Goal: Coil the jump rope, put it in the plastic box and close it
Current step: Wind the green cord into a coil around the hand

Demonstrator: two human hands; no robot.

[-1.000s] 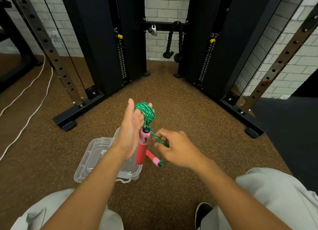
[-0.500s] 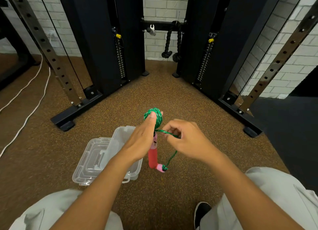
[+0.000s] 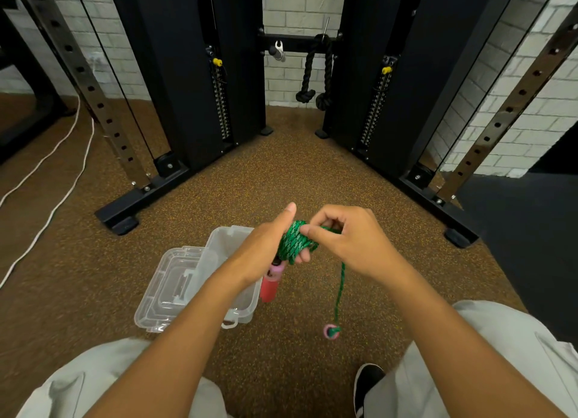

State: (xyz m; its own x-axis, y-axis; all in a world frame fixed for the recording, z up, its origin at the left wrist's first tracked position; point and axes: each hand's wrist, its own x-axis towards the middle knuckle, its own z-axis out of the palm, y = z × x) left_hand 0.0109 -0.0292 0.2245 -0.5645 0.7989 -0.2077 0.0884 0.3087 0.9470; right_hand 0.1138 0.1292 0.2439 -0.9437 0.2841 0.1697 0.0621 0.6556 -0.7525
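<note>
While the left hand (image 3: 266, 251) has its fingers wrapped in the green coil (image 3: 295, 242) of the jump rope, its thumb sticks straight up beside the wraps and one fingertip shows curled under the bundle. The right hand (image 3: 353, 242) sits just to the right, thumb and forefinger pinched on the cord at the top of the coil, the other fingers curled in behind them. From that pinch a loose tail (image 3: 339, 289) of cord hangs down, ending in the second handle (image 3: 331, 331), seen end-on as a pink ring with green in its middle. The first handle (image 3: 270, 284), pink at the collar and red along the grip, dangles below the left hand's heel, roughly upright.

Under and left of the left forearm lies the clear box (image 3: 231, 245) on the floor (image 3: 281, 173), open, with its lid (image 3: 173, 286) swung flat to the left; the red handle hangs in front of the box's right edge, whether touching it or not cannot be told.

Light grey trouser legs fill both lower corners, and a black shoe (image 3: 367, 383) shows between them. Farther out stand two black weight towers (image 3: 187, 82), a black rope attachment (image 3: 316, 70) hanging between them against a white brick wall. White cable (image 3: 59, 195) trails across the floor at left.
</note>
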